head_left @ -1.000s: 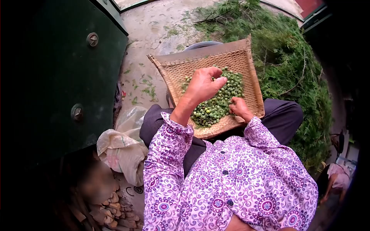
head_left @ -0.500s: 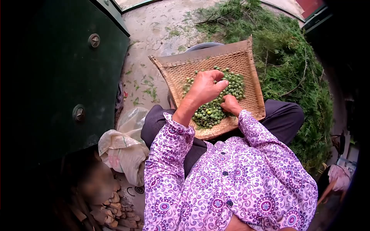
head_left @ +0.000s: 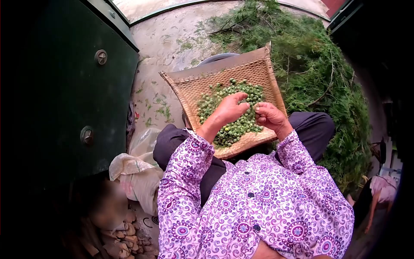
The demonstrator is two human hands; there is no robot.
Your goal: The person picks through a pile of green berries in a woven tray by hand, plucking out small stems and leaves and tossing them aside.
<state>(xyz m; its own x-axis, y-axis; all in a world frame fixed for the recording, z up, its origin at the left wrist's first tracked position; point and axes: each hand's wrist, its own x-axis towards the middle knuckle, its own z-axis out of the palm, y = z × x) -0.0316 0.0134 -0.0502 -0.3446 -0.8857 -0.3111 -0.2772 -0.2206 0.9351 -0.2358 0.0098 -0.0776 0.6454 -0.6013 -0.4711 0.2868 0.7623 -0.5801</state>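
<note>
A woven wicker scoop basket rests across my lap, holding a pile of small green cones with bits of leaf among them. Over the middle of the pile is my left hand, its thumb and forefinger parted with nothing visible between them. Close by on the right, my right hand is raised above the pile. Its thumb and fingers are pinched together, and whatever they may hold is too small to make out.
Cut evergreen branches are heaped on the floor to the right. A pale woven sack lies by my left knee, above split wood. A dark green door stands at left. A basin rim shows behind the basket.
My right hand has come up from the pile, turned and moved right, its fingers now pinched. My left hand stays over the pile. The whole view has shifted slightly.
</note>
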